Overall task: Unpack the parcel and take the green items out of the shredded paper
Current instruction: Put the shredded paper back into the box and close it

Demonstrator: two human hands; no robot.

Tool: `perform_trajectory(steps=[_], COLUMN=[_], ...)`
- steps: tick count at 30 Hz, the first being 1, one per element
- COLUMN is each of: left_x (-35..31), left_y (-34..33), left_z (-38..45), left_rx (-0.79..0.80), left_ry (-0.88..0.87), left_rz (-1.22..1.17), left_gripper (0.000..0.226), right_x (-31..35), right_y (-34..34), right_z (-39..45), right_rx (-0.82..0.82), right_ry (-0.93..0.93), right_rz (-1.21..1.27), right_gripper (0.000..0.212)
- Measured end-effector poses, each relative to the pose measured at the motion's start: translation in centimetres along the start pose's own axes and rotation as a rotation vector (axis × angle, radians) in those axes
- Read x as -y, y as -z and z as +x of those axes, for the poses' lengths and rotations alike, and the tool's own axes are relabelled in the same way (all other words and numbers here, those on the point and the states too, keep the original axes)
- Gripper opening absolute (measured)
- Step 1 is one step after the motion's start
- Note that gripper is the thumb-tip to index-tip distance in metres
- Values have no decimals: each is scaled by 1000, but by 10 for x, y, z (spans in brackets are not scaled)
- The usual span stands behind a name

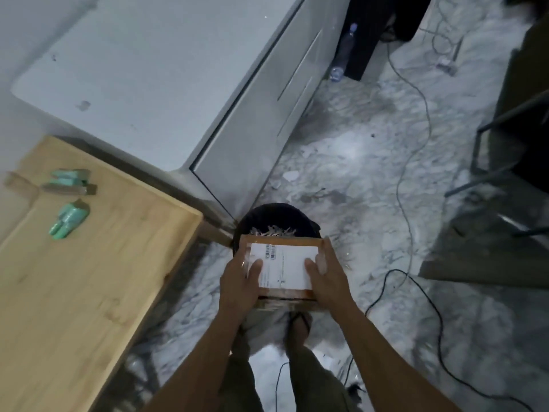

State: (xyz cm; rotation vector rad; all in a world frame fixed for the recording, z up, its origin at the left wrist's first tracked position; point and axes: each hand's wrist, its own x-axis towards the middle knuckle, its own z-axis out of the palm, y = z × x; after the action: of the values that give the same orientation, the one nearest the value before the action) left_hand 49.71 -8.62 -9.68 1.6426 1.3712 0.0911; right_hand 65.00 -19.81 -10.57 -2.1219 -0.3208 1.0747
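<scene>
You had a light wooden table (89,263) on your left, its corner close to a white cabinet (237,120) whose flat top (124,72) filled the upper left. Against the cabinet's far end a clear plastic bottle (344,52) leaned beside a black piece of furniture (374,28). The floor (350,179) was pale marble (veined grey, with small scraps scattered near the cabinet), and a thin grey cable (416,120) and a black cable (436,316) trailed across it. A dark metal frame (505,150) stood at your right.
</scene>
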Motion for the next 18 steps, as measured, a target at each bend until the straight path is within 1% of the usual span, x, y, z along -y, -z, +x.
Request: perform_trajectory(steps=[7, 9, 12, 15, 18], left_x=[63, 70, 79, 80, 69], left_y=[-45, -53, -64, -63, -55], left_z=[81, 97, 112, 116, 108], left_rx=[39, 54, 88, 112, 116], left_ry=[129, 119, 54, 129, 143], left_rz=[36, 82, 151, 122, 117], left_gripper=[54, 56, 58, 60, 62], right_x=[-53, -58, -70, -73, -57], right_y=[-42, -46, -53, -54, -49], right_z=[80, 99, 123, 127, 118], right_rx=[-6, -13, -2, -9, -17], right_ry=[-72, -81, -87, -81, -106], right_rz=[-19, -21, -93, -110, -89], right_gripper=[70, 69, 69, 67, 68])
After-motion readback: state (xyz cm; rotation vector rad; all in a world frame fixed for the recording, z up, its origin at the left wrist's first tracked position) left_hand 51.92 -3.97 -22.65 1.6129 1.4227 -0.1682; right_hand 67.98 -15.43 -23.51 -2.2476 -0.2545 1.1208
